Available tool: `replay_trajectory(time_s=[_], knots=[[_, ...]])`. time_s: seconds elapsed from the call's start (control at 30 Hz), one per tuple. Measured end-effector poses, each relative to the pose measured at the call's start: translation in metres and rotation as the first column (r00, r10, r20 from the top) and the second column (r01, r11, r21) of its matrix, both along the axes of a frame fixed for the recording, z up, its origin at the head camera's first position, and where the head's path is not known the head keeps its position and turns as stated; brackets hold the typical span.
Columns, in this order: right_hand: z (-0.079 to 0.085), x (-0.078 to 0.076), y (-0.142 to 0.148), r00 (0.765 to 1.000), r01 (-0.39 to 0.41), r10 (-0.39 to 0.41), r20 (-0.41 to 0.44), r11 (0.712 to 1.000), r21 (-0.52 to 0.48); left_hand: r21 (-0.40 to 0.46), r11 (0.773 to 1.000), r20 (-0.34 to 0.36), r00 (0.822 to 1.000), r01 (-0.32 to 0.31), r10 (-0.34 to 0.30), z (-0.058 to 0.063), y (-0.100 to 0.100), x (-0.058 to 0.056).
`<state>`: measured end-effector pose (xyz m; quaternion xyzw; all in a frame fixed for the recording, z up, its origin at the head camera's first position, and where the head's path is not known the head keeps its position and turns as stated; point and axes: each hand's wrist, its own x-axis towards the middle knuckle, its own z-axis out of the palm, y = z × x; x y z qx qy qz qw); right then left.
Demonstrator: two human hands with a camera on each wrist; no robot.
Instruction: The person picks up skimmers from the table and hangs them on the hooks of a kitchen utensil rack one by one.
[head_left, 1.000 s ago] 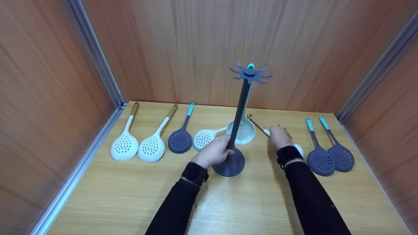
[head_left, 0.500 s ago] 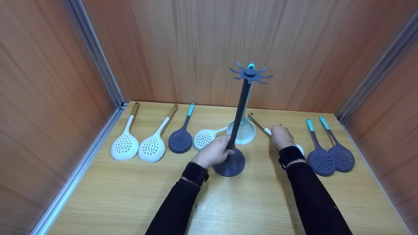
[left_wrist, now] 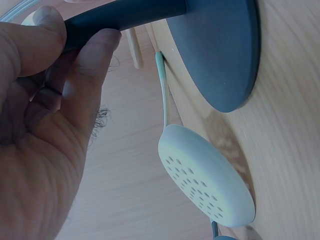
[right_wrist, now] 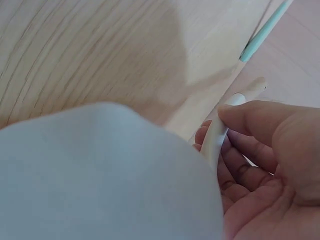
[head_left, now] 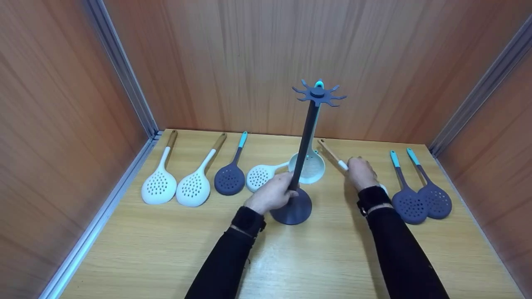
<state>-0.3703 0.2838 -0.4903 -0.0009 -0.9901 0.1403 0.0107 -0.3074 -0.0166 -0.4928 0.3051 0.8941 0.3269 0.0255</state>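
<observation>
My left hand [head_left: 272,193] grips the pole of a dark utensil stand [head_left: 305,141] low down, near its round base. Thumb and fingertips pinch the pole in the left wrist view. A pale round-headed utensil [head_left: 314,168] with a turquoise handle end hangs at the back of the stand's hooked top. My right hand [head_left: 360,172] holds a white kitchen utensil [right_wrist: 110,175] by its neck, its wooden handle [head_left: 328,148] pointing to the back left. Its broad, smooth head fills much of the right wrist view; the hand and wrist hide most of it in the head view.
Left of the stand lie two white skimmers [head_left: 158,187] with wooden handles, a dark skimmer [head_left: 230,179] and another white skimmer [head_left: 259,176]. Two overlapping dark skimmers [head_left: 409,205] lie at the right. Wooden panels [head_left: 266,62] close off the back and both sides.
My right hand has shifted slightly to the right, and the wooden handle end it holds has moved up and right in the view. The left hand and stand stay put.
</observation>
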Motion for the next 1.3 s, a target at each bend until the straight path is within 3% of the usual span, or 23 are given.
replay_trajectory(time_s=[0.5,0.73,1.3], knots=[[0.008,0.004,-0.003,0.999,0.024,-0.028,-0.036,0.993,-0.12,0.006,1.0,0.013,1.0,-0.007,0.007,0.0,-0.001,-0.001],[0.013,0.008,-0.003,0.997,0.027,-0.04,-0.069,0.983,-0.181,-0.015,1.0,-0.015,1.0,-0.017,0.016,-0.001,0.0,0.0],[0.022,0.018,0.0,0.991,0.052,-0.086,-0.105,0.956,-0.29,-0.018,0.999,0.006,1.0,-0.03,0.03,0.001,0.0,0.001]])
